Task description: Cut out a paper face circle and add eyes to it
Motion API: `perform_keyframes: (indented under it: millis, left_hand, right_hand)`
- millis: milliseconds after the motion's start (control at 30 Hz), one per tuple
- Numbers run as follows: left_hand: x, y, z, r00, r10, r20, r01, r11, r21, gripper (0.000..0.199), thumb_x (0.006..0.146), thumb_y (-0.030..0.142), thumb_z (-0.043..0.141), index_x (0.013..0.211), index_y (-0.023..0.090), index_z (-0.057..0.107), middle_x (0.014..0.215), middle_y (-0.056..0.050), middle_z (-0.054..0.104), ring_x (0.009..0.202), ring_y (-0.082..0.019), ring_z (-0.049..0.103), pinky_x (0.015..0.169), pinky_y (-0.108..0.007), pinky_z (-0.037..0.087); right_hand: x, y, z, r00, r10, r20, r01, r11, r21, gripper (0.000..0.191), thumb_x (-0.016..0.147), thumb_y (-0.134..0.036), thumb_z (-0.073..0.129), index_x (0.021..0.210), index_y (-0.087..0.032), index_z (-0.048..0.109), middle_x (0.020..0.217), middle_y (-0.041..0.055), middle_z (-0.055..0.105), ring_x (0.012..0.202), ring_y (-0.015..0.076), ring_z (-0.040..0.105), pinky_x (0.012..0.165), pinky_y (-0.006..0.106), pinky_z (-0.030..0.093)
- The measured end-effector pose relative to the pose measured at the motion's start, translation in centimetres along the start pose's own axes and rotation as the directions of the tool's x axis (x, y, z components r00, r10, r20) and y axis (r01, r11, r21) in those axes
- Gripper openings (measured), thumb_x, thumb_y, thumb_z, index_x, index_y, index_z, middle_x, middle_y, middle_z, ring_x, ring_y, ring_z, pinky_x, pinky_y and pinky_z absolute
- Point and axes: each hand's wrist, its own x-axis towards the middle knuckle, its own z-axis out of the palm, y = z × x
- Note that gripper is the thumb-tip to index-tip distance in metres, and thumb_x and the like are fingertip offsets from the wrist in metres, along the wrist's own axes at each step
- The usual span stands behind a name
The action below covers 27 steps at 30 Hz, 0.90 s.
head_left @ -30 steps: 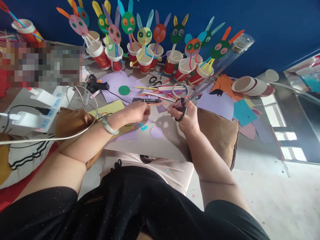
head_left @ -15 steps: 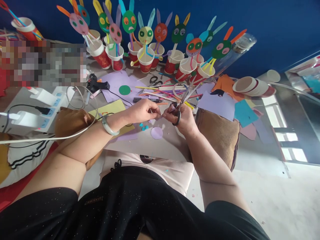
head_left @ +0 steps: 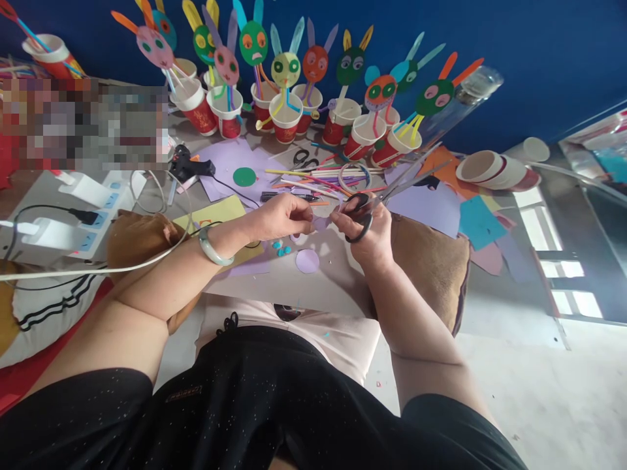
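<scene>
My left hand [head_left: 287, 219] is closed in a pinch on a small purple paper piece [head_left: 321, 223] above the table. Scissors [head_left: 363, 217] with black handles hang on the fingers of my right hand [head_left: 373, 240], their parted blades pointing up to the right. The thumb and fingertips of that hand come close to the paper piece; whether they touch it I cannot tell. Below the hands lie a purple paper circle [head_left: 307, 261] and several small blue bits [head_left: 281, 249].
Red and white cups [head_left: 285, 121] with paper rabbit heads line the back. Coloured straws [head_left: 328, 179], a green circle [head_left: 244, 176] and a black glue gun [head_left: 191, 164] lie in front. A power strip [head_left: 105, 212] is at left, a brown cushion [head_left: 426, 267] at right, beside paper scraps [head_left: 482, 222].
The scissors have turned in my right hand, blades swinging from upward to the right. My hands have drawn slightly apart, and the purple piece between them shows more.
</scene>
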Motion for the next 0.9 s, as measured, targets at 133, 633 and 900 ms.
perform_keyframes:
  millis: [133,633,900]
  left_hand:
    - [-0.18,0.57,0.02,0.990,0.029,-0.141,-0.042,0.995,-0.089,0.017,0.085,0.014,0.075,0.072,0.017,0.065,0.062,0.001,0.066,0.053,-0.007,0.059,0.046,-0.018,0.042]
    - [-0.37,0.98,0.19,0.905,0.104,-0.412,-0.215,0.949,-0.232,0.016,0.083,0.025,0.072,0.073,0.019,0.060,0.071,-0.002,0.074,0.064,-0.010,0.068,0.053,-0.020,0.051]
    - [-0.53,0.95,0.34,0.937,0.086,-0.339,-0.188,0.941,-0.283,0.016,0.079,0.023,0.071,0.077,0.020,0.056,0.076,-0.003,0.078,0.072,-0.012,0.075,0.055,-0.019,0.052]
  right_hand:
    - [-0.02,-0.26,-0.26,1.000,-0.026,-0.006,0.026,0.999,-0.039,0.059,0.070,-0.072,0.091,0.080,-0.026,0.056,0.067,-0.0032,0.064,0.057,0.0135,0.053,0.058,0.032,0.047]
    - [-0.34,-0.29,-0.07,0.858,0.197,0.475,-0.097,0.969,-0.227,0.084,0.057,-0.095,0.082,0.088,-0.020,0.062,0.087,0.0068,0.073,0.077,0.0194,0.064,0.072,0.033,0.050]
    - [-0.49,-0.80,-0.13,0.833,0.236,0.501,-0.135,0.964,-0.229,0.078,0.058,-0.091,0.084,0.079,-0.019,0.062,0.072,0.0037,0.068,0.065,0.0151,0.057,0.060,0.029,0.041]
